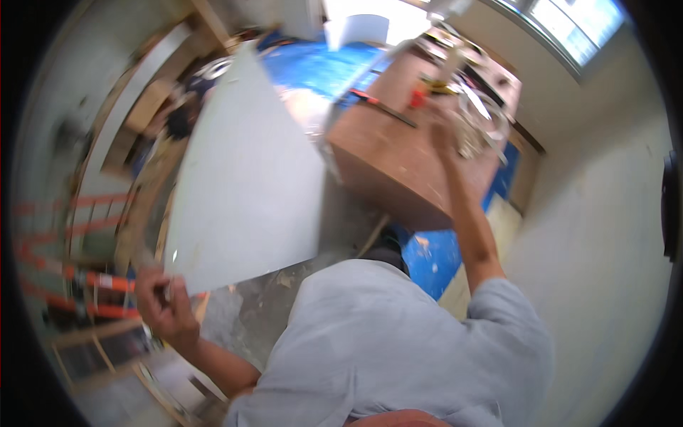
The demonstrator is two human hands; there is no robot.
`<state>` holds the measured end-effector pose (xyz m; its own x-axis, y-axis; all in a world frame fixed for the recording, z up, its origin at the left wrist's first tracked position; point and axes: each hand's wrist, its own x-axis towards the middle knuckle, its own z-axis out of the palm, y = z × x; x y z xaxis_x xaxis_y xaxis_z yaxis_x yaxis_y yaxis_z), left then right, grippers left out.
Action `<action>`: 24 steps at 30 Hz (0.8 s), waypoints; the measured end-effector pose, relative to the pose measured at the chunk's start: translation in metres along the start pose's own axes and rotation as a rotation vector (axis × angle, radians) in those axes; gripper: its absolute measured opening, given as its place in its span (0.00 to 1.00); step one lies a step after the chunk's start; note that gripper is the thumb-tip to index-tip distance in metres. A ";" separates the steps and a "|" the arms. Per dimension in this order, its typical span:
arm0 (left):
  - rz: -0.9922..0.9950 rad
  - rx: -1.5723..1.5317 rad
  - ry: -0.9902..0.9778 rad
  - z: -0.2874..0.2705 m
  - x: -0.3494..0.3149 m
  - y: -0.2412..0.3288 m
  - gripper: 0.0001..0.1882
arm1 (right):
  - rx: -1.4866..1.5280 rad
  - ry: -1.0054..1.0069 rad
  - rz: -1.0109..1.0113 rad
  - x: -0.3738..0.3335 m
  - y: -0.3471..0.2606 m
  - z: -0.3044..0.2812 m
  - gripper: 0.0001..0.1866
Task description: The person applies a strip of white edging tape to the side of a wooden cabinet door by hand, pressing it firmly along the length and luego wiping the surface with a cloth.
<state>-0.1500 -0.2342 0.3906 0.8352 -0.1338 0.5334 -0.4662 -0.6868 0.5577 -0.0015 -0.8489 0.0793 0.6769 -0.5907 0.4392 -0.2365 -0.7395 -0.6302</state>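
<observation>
While the left hand (169,306) pinches the near left corner of the white panel (249,164), left of the brown box (391,153), the right hand (442,122) reaches over the box's far part beside a red object (417,95). Blur hides whether its fingers hold anything.

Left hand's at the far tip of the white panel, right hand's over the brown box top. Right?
Not quite: the head view shows the left hand at the white panel's near-left corner, not its far tip. The right hand is over the brown box top.
</observation>
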 end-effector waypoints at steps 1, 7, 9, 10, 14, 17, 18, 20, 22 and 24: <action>-0.035 0.080 -0.075 -0.001 0.013 0.001 0.08 | -0.456 -0.018 0.148 0.006 0.084 0.006 0.08; -0.203 0.515 -0.040 0.012 0.031 0.059 0.14 | -0.435 -0.184 -0.301 0.008 0.246 0.011 0.33; -0.309 0.660 -0.070 0.020 0.038 0.081 0.15 | -0.550 -0.343 0.522 -0.018 0.178 -0.013 0.36; -0.328 0.698 -0.099 0.022 0.049 0.083 0.15 | -0.552 -0.346 0.517 -0.019 0.206 -0.023 0.37; -0.195 0.790 -0.075 0.024 0.058 0.050 0.18 | -0.531 -0.263 0.190 -0.041 0.315 -0.045 0.27; -0.333 0.855 -0.109 -0.003 0.023 0.028 0.16 | -0.272 0.164 -0.392 -0.019 0.305 -0.041 0.16; -0.351 0.746 -0.099 -0.005 0.015 0.022 0.17 | -0.329 0.036 -0.431 0.003 0.272 -0.064 0.14; -0.334 0.722 -0.091 -0.008 0.010 0.011 0.20 | 0.123 0.032 0.194 0.046 0.143 -0.126 0.13; -0.266 0.777 -0.069 -0.002 0.027 -0.003 0.22 | 0.527 0.154 0.255 0.066 0.129 -0.152 0.11; -0.239 0.870 -0.058 0.006 0.039 -0.010 0.22 | 0.783 0.210 0.285 0.081 0.148 -0.156 0.12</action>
<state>-0.1108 -0.2364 0.4021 0.9057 0.0627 0.4193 0.0878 -0.9953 -0.0408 -0.0905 -1.0562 0.1216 0.5038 -0.8246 0.2573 0.2233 -0.1634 -0.9610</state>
